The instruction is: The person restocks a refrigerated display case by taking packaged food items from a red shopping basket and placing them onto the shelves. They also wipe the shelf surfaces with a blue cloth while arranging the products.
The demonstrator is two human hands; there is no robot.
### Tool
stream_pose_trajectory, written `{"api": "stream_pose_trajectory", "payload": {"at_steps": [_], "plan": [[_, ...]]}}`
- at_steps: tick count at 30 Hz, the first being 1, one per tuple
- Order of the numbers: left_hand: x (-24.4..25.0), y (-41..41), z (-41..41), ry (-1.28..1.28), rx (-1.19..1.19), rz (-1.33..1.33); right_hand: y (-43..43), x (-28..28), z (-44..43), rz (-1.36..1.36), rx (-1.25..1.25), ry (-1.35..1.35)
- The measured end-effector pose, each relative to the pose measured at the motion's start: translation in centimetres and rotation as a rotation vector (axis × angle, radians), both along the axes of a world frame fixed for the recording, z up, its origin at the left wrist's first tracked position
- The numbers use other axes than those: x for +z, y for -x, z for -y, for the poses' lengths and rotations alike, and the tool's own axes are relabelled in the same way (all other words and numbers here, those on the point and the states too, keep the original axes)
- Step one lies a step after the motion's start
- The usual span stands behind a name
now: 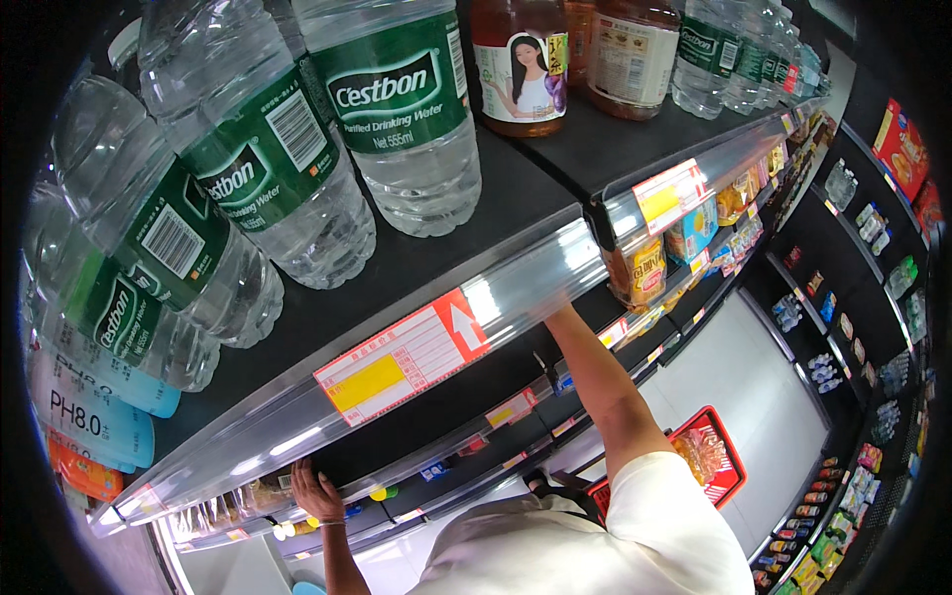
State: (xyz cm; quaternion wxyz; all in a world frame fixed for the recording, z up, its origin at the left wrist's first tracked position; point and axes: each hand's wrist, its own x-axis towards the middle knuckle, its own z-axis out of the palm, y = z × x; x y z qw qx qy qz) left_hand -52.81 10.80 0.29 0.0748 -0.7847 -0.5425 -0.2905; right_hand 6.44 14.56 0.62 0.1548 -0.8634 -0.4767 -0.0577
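Note:
My left hand (317, 491) is at the shelf below the top one, against the end of a row of clear-wrapped packages (236, 504) that look like bread. Its fingertips point up under the top shelf's edge; whether they grip a package cannot be seen. A band circles that wrist. My right forearm (595, 364) reaches in beneath the top shelf, and the clear price strip (550, 260) hides the hand. Farther right on that lower level stand a packaged loaf (644, 274) and a blue packet (692, 229).
Cestbon water bottles (401, 111) and tea bottles (520, 67) line the top shelf (513, 186). A price card (401, 357) sits in its front strip. A red shopping basket (732, 468) with a wrapped item (698, 452) is at floor level. More stocked shelving (840, 275) curves along the right.

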Motion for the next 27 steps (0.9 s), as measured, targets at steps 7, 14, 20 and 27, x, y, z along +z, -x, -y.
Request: {"api": "stream_pose_trajectory", "payload": {"at_steps": [7, 14, 20, 27], "plan": [[0.4, -0.1, 0.0, -0.017, -0.02, -0.012, 0.1, -1.4, 3.3, 0.015, 0.15, 0.129], [0.8, 0.1, 0.3, 0.007, -0.029, 0.012, 2.8, 1.5, 13.0, -0.02, 0.085, 0.177], [-1.4, 1.2, -0.4, -0.067, -0.082, 0.038, 3.2, 3.0, 15.0, -0.173, -0.137, 0.142], [-2.1, 2.6, -1.2, -0.023, -0.035, -0.161, 11.3, 1.5, 10.3, -0.032, -0.104, 0.2]]}}
